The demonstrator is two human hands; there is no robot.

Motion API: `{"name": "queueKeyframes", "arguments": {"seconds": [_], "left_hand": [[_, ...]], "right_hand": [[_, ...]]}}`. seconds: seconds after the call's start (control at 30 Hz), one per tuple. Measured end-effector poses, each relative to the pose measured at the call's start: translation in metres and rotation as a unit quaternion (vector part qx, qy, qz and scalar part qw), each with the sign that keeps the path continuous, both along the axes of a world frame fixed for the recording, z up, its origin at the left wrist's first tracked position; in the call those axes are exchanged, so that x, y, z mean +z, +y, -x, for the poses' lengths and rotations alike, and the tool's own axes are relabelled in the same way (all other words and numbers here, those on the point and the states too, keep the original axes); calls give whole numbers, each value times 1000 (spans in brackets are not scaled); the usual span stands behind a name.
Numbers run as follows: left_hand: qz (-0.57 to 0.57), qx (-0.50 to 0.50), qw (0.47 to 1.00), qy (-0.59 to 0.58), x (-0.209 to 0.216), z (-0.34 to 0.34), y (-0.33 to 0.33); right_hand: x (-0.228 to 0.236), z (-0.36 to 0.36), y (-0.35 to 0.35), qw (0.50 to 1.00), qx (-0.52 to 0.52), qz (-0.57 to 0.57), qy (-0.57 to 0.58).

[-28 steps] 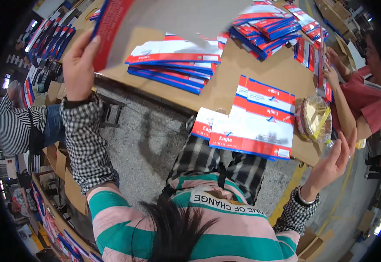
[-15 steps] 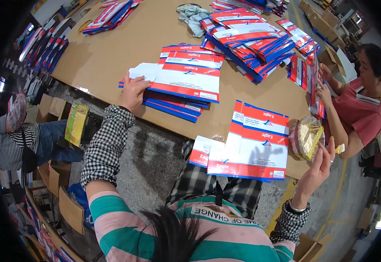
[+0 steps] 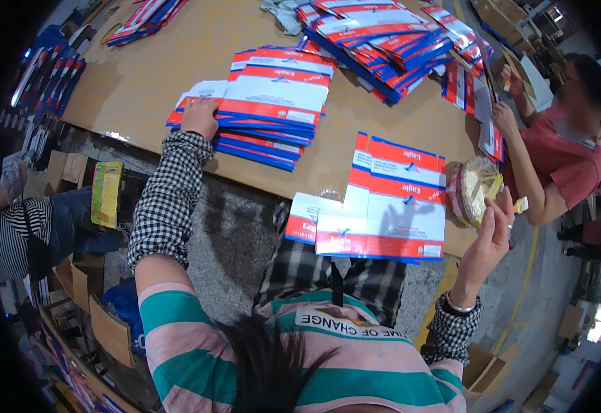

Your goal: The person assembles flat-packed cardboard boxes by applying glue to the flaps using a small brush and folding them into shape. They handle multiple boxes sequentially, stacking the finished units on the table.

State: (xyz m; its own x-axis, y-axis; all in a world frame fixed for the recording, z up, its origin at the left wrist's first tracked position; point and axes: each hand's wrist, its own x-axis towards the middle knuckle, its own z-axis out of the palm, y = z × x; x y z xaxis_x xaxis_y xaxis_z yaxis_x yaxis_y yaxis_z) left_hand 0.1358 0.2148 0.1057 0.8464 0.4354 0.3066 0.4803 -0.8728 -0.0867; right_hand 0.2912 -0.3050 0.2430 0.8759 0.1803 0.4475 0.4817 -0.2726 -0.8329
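Note:
My left hand [image 3: 199,120] is at the left end of a stack of flat printed cartons [image 3: 273,103], red, white and blue. Its fingers are curled onto a white flap of the top layers; the thumb is hidden. Another flat carton [image 3: 407,213] lies in front of me, partly past the table edge, with a flap sticking out to its left. My right hand [image 3: 485,241] is raised by this carton's right side, fingers stretched and apart. Close by stands a plastic-lined bowl [image 3: 476,193] of pale contents. A small yellowish piece [image 3: 521,205] shows beside the fingers; contact is unclear.
A large heap of flat cartons [image 3: 383,48] covers the table's [image 3: 142,103] far right. A smaller pile [image 3: 147,20] lies far left, near a grey cloth [image 3: 283,14]. A co-worker [image 3: 555,138] handles cartons at the right; another person [image 3: 21,227] is at the left.
The whole view has shifted, so the table's things sit higher in the picture. My left fingers have drawn in, more curled on the flap. My right hand remains raised near the bowl.

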Motion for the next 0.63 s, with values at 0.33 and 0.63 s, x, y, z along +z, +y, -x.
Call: {"name": "queueKeyframes", "arguments": {"seconds": [0.33,0.63], "left_hand": [[382,-270,882,-51,-15,-6,-285],[408,-173,886,135,-15,-18,-345]], "right_hand": [[-1,11,-15,982,187,25,-26],[-23,8,-39,962,263,48,56]]}}
